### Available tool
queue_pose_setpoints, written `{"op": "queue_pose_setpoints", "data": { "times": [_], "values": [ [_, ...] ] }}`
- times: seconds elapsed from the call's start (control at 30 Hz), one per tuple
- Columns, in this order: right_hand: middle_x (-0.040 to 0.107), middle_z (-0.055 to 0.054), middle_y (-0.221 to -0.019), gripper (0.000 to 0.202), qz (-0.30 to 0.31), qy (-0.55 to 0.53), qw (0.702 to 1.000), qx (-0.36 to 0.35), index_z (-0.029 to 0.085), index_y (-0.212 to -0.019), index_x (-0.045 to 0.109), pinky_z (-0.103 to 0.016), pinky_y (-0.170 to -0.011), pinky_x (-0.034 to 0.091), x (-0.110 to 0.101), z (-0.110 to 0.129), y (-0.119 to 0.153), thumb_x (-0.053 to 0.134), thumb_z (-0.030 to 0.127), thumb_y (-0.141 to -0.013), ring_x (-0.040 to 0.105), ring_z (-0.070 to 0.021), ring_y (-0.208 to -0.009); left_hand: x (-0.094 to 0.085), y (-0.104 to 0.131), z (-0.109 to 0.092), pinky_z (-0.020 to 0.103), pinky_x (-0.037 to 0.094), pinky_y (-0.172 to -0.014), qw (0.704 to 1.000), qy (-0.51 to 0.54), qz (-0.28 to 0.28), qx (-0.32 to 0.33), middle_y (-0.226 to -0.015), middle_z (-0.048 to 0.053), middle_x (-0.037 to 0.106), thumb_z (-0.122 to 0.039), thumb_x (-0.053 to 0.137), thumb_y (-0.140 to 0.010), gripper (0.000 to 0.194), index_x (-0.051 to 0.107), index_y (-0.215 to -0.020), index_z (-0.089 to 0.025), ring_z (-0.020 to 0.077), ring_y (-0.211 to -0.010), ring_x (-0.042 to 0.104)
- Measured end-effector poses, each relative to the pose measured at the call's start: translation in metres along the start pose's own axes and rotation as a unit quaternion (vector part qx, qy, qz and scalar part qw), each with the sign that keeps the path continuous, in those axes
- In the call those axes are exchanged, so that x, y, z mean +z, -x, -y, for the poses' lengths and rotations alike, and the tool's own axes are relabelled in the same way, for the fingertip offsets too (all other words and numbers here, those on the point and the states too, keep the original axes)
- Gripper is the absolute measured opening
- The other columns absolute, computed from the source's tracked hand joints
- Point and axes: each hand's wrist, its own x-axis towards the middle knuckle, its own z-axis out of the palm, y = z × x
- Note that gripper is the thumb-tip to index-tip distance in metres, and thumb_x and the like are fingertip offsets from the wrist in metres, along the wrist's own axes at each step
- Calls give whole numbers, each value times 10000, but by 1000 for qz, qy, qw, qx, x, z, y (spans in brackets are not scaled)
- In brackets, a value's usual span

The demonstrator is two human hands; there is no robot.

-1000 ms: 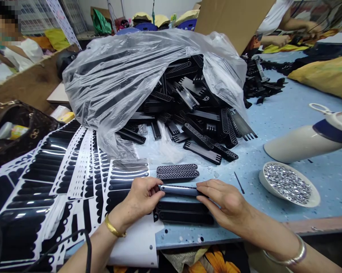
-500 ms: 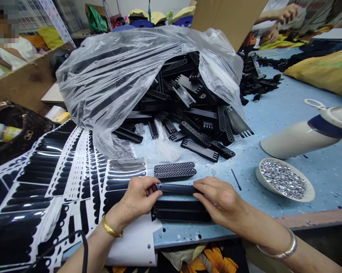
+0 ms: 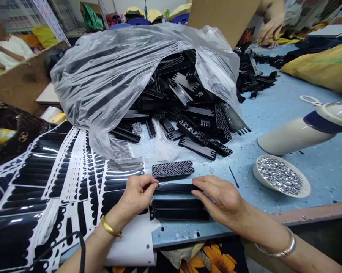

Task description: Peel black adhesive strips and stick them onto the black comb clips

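Between my two hands lies a slim black strip-shaped piece, its top glossy. My left hand pinches its left end with thumb and forefinger. The fingers of my right hand close on its right end. Just behind it, two black pieces with a lattice pattern lie side by side on the blue table. In front, two smooth black pieces lie parallel, their right ends close to my right hand. Sheets of black rounded strips are beside my left hand.
A clear plastic bag spills many black pieces at the back. On the right are a bowl of small metal rings and a white bottle. Another person's hand is at the back right.
The top of the held piece now looks smooth and glossy, and my left fingers are at its left end. The view has shifted slightly. The other person's hand at the back right looks larger and lower.
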Motion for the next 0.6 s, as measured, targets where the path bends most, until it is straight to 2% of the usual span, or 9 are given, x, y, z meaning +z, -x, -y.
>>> {"op": "queue_pose_setpoints", "data": {
  "times": [0.17,0.37,0.6],
  "values": [
    [718,-112,-938,175,1,7,1000,3,174,-1049,657,-376,-702,577,0,-1,1,525,123,-948,691,-238,-807,2,0,3,210,453,-479,998,56,-1,-38,-556,4,643,-216,561,-784,179,716,-715,-160,124,-478,575],
    [713,-108,-904,161,9,7,1000,14,165,-1007,659,-363,-685,571,7,-3,6,515,124,-949,680,-224,-775,5,-1,6,218,469,-464,984,120,16,-127,-562,7,625,-287,566,-781,213,725,-783,-144,128,-465,584],
    [705,-123,-889,166,11,9,1000,12,149,-944,651,-369,-685,563,5,1,3,489,114,-956,671,-228,-775,7,-2,-3,203,382,-444,994,62,-3,-94,-498,-14,567,-311,614,-734,182,667,-653,-156,104,-454,499]
  ]
}}
